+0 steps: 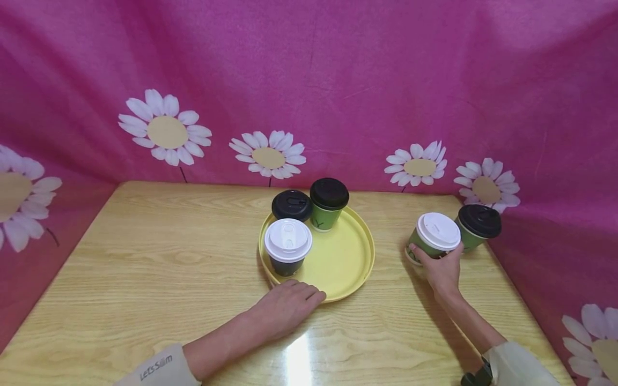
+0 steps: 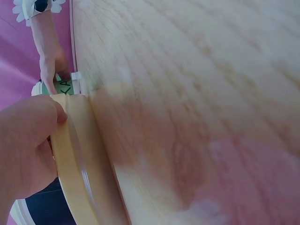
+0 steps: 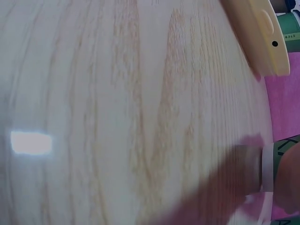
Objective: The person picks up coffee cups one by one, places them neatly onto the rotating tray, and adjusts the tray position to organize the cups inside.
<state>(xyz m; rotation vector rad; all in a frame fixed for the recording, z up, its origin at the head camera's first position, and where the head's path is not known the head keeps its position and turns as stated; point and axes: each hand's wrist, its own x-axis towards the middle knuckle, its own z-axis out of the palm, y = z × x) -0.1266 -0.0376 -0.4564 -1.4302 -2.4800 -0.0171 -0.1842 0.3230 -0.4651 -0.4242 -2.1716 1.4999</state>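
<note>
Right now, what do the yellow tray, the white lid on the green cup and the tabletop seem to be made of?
Yellow tray: probably plastic, smooth, with a moulded-looking rim. White lid: likely plastic, satin, with raised shaping on top. Tabletop: wood or wood-look laminate, glossy; grain and a bright reflection show.

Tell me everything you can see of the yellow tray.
The yellow tray is round and shallow with a low rim and looks like plastic. A small dark spot marks its outer side. It lies flat on the wooden table. A white-lidded dark cup and a black-lidded green cup stand on it; the base of a third, black-lidded cup is hidden. The tray's right side is bare. The left grip holds its near rim.
</note>
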